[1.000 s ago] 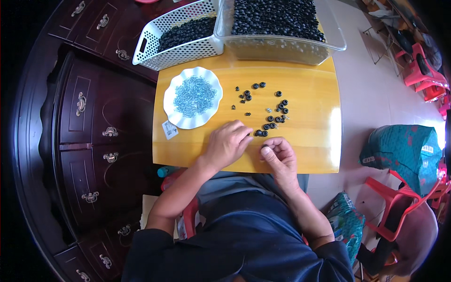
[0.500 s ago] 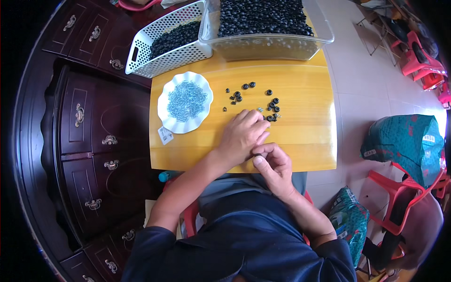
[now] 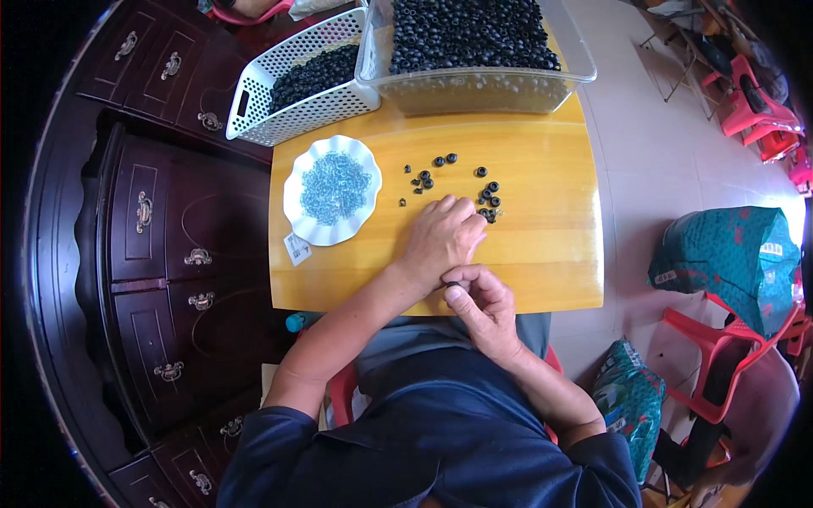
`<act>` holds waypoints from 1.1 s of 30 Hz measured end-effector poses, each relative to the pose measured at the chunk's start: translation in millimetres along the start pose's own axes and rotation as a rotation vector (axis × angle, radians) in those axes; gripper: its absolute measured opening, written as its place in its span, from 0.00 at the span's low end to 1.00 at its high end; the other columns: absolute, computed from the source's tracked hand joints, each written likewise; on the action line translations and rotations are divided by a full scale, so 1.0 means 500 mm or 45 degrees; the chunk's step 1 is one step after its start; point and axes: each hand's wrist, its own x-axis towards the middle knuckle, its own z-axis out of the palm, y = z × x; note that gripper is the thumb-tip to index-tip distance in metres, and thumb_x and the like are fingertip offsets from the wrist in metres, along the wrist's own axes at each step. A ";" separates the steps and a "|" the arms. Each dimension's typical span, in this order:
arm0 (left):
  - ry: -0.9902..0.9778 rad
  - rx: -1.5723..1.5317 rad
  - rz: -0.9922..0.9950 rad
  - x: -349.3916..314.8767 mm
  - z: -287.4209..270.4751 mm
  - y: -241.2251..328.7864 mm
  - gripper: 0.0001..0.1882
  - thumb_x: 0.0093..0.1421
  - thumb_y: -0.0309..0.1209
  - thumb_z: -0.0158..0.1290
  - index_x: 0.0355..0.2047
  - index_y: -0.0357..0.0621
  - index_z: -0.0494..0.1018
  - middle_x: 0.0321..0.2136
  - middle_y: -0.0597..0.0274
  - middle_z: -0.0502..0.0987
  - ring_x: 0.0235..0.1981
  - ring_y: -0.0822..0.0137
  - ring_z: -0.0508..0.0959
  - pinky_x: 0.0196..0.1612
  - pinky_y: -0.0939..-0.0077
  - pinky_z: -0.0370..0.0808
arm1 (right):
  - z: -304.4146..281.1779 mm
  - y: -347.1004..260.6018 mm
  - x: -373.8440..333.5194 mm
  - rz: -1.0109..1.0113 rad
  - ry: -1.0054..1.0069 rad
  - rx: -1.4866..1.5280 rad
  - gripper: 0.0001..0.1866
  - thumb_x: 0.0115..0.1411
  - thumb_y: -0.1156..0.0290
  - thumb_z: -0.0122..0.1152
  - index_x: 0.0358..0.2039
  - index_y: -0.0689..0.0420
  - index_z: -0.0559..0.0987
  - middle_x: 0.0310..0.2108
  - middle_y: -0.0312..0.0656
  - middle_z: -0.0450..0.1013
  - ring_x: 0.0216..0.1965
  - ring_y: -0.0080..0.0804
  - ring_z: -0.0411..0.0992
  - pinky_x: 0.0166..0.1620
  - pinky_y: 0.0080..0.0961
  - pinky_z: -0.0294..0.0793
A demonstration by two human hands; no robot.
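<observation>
My right hand (image 3: pixel 484 306) is closed near the table's front edge, pinching a small black ring-shaped part (image 3: pixel 452 285) between thumb and forefinger. Just beyond it, my left hand (image 3: pixel 440 233) is bent palm-down over the table with its fingers drawn together. Its fingertips are partly hidden, so what they hold does not show. They are beside a cluster of loose black ring-shaped parts (image 3: pixel 495 201), with a tiny shiny piece among them. More black parts (image 3: pixel 427 183) lie scattered beyond my left hand, some round and some smaller.
A white scalloped plate (image 3: pixel 296 222) of small clear-bluish pieces is at the left, with a paper tag (image 3: pixel 297 249). At the back stand a white perforated basket (image 3: pixel 315 108) and a clear plastic bin (image 3: pixel 474 91), both holding black parts. Dark drawers (image 3: pixel 140 212) border the left side.
My right hand has shifted slightly left with the black part, nearer to my left wrist. A small shiny piece beside my left fingers no longer shows. The view has shifted a little.
</observation>
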 end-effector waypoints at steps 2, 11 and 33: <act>0.041 -0.056 -0.008 -0.004 0.003 -0.008 0.06 0.54 0.29 0.61 0.32 0.47 0.77 0.30 0.61 0.73 0.35 0.55 0.75 0.37 0.60 0.74 | -0.001 0.003 0.001 0.028 0.001 0.008 0.10 0.69 0.73 0.60 0.48 0.63 0.77 0.37 0.32 0.75 0.37 0.15 0.70 0.42 0.14 0.71; 0.084 -0.871 -0.588 -0.067 -0.111 -0.003 0.05 0.62 0.21 0.60 0.39 0.35 0.78 0.35 0.60 0.83 0.37 0.73 0.81 0.44 0.78 0.77 | -0.016 0.011 0.022 0.292 0.093 0.502 0.11 0.69 0.71 0.61 0.49 0.58 0.76 0.39 0.40 0.79 0.37 0.23 0.76 0.45 0.20 0.76; 0.179 -0.885 -0.309 -0.129 -0.127 0.037 0.08 0.53 0.19 0.65 0.32 0.40 0.80 0.28 0.60 0.80 0.31 0.62 0.78 0.37 0.71 0.73 | -0.040 0.052 0.020 0.366 -0.087 0.608 0.08 0.66 0.73 0.63 0.45 0.60 0.81 0.39 0.38 0.80 0.38 0.23 0.75 0.44 0.22 0.75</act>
